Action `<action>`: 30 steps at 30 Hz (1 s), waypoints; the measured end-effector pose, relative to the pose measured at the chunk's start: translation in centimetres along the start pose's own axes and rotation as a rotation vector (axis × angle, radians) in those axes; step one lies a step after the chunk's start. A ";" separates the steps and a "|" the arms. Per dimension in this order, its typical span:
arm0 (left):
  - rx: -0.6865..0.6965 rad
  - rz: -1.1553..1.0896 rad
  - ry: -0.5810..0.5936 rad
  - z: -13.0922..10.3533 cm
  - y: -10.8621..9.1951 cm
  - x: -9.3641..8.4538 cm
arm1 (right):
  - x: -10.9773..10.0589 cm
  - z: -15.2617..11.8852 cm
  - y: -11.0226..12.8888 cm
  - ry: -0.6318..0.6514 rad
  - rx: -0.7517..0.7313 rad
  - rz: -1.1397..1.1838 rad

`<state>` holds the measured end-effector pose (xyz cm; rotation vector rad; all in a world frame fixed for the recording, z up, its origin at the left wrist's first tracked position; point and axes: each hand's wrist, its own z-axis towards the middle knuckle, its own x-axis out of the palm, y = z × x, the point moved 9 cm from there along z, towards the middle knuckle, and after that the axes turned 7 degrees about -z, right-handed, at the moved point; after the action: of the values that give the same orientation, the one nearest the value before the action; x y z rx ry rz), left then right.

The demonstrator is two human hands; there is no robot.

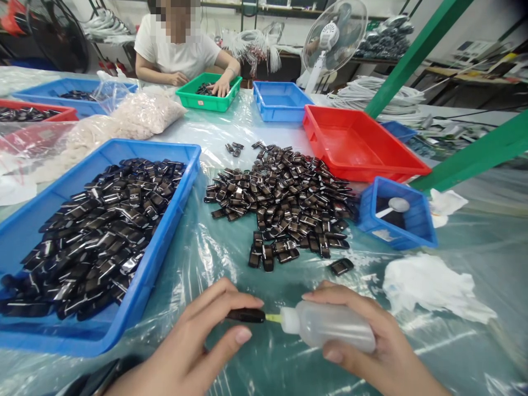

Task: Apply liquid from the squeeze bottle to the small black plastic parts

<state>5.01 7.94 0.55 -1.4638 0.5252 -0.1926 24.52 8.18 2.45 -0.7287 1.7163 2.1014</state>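
Observation:
My left hand point(206, 324) is closed on a small glossy black plastic piece point(247, 315), whose right end points toward the bottle. In my right hand point(363, 324) lies a translucent squeeze bottle point(330, 323) with a white cap, tilted onto its side. Its thin yellowish nozzle point(273, 318) meets the end of the black piece; whether it goes inside cannot be seen. Just beyond my hands spreads a pile of similar black pieces point(289, 203), with one loose piece point(341, 266) near the bottle.
A blue tray point(165, 242) full of black pieces stands at left. At right are a small blue bin point(400, 240) with a scoop point(398, 205), crumpled white tissue point(433, 286) and a red tray point(350, 137). Across the table, a person's hand point(223, 85) reaches into a green tray point(206, 102).

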 end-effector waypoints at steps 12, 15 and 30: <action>0.019 0.006 0.034 -0.1 -0.1 0.1 | -0.5 0.1 0.1 0.040 -0.116 -0.010; 0.010 0.017 0.026 -0.1 -0.1 0.0 | -0.4 0.1 0.0 0.045 -0.102 -0.023; 0.000 0.029 -0.005 -0.2 -0.1 -0.1 | -0.3 -0.2 -0.9 0.015 0.017 0.077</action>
<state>4.89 7.81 0.69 -1.4560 0.5419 -0.1657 25.25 8.22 1.91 -0.6858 1.7948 2.1343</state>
